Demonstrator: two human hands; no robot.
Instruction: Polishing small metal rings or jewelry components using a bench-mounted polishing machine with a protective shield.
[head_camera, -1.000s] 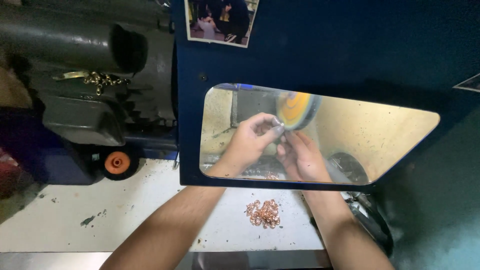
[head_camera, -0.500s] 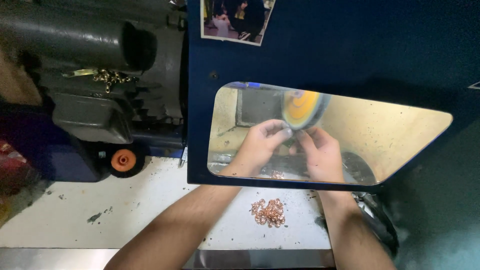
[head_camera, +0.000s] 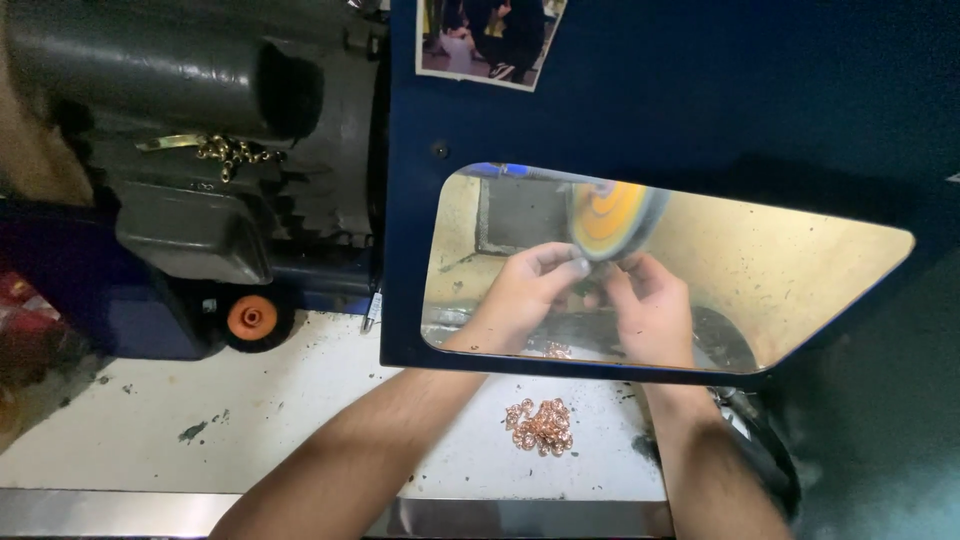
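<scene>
Both the left hand (head_camera: 525, 290) and right hand (head_camera: 650, 305) pinched something too small to make out, held against the yellow buffing wheel (head_camera: 610, 218) behind the blue guard panel (head_camera: 700, 100). A copper chain pile (head_camera: 540, 425) lay on the white bench (head_camera: 150, 420) between the forearms.

Both bare forearms reach forward and slightly inward from the bottom edge, converging ahead of the body. The left hand (head_camera: 528, 285) is raised with its back toward the camera, fingers curled and thumb and fingertips pinched together at its right side. The right hand (head_camera: 652, 308) sits just beside it, also back-up, fingers bent inward toward the left. The 2 sets of fingertips nearly meet
</scene>
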